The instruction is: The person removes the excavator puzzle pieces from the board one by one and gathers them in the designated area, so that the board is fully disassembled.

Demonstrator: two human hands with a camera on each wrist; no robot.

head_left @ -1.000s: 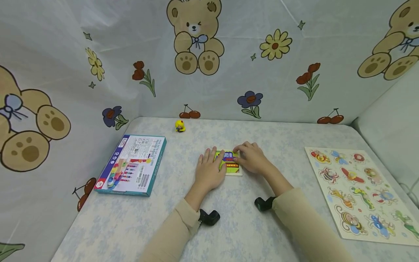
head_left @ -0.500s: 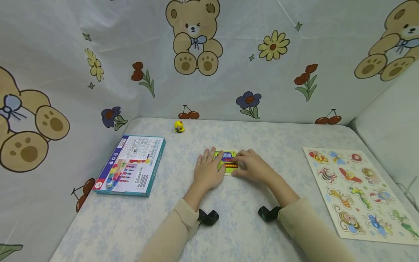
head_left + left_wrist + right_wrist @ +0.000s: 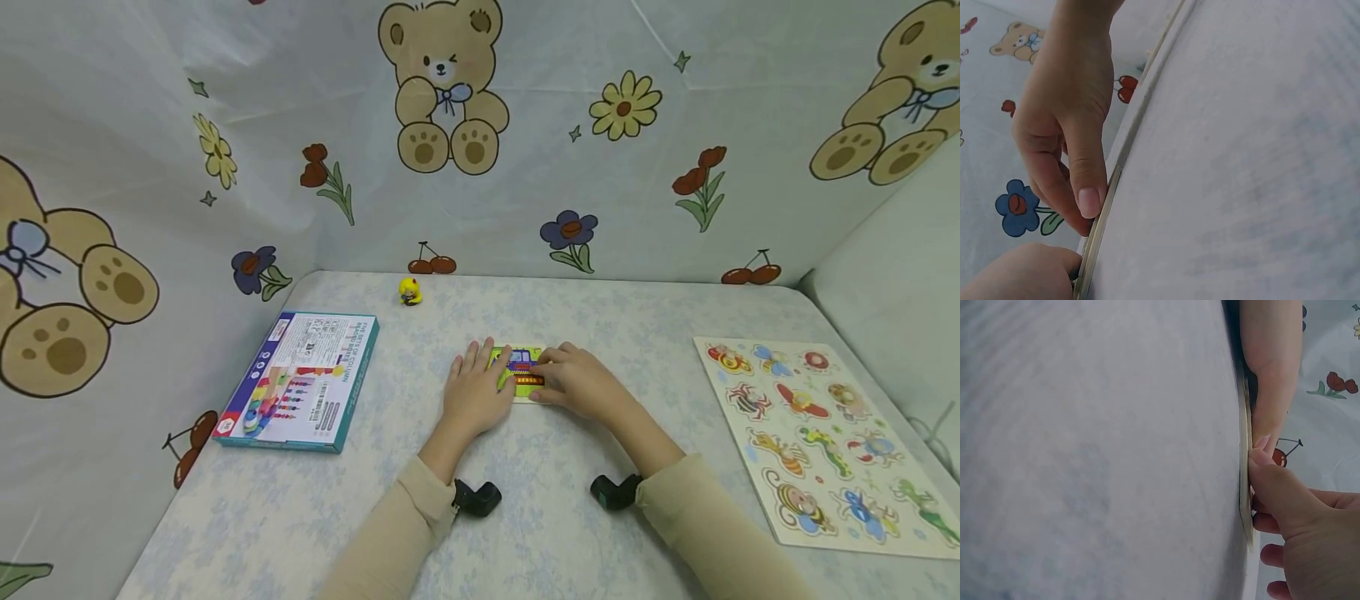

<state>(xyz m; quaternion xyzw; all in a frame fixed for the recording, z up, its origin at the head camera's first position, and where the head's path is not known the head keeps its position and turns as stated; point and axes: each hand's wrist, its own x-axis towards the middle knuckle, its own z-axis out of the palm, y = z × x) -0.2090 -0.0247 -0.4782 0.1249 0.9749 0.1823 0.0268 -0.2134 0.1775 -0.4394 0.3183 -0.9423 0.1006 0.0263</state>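
A small square picture puzzle (image 3: 522, 358), green with a blue and red vehicle on it, lies flat on the table. My left hand (image 3: 476, 400) rests over its left side, palm down with the fingers spread. On the right side, my right hand (image 3: 585, 385) holds the puzzle with bent thumb and fingers, their tips on the picture. From the left wrist view the puzzle's thin edge (image 3: 1102, 219) shows under the right thumb and forefinger. The right wrist view has both hands meeting at the thin wooden board (image 3: 1244, 462). The puzzle's right part is hidden by the right hand.
A flat teal-edged box (image 3: 303, 379) lies to the left. A yellow figurine (image 3: 409, 292) stands near the back edge. At the right lies a large board with insect pieces (image 3: 816, 442). A bear-printed cloth (image 3: 517, 192) hangs behind the table.
My right hand has come down from the puzzle's upper right corner to its right side, the thumb now nearer the lower edge. The left hand stays in place.
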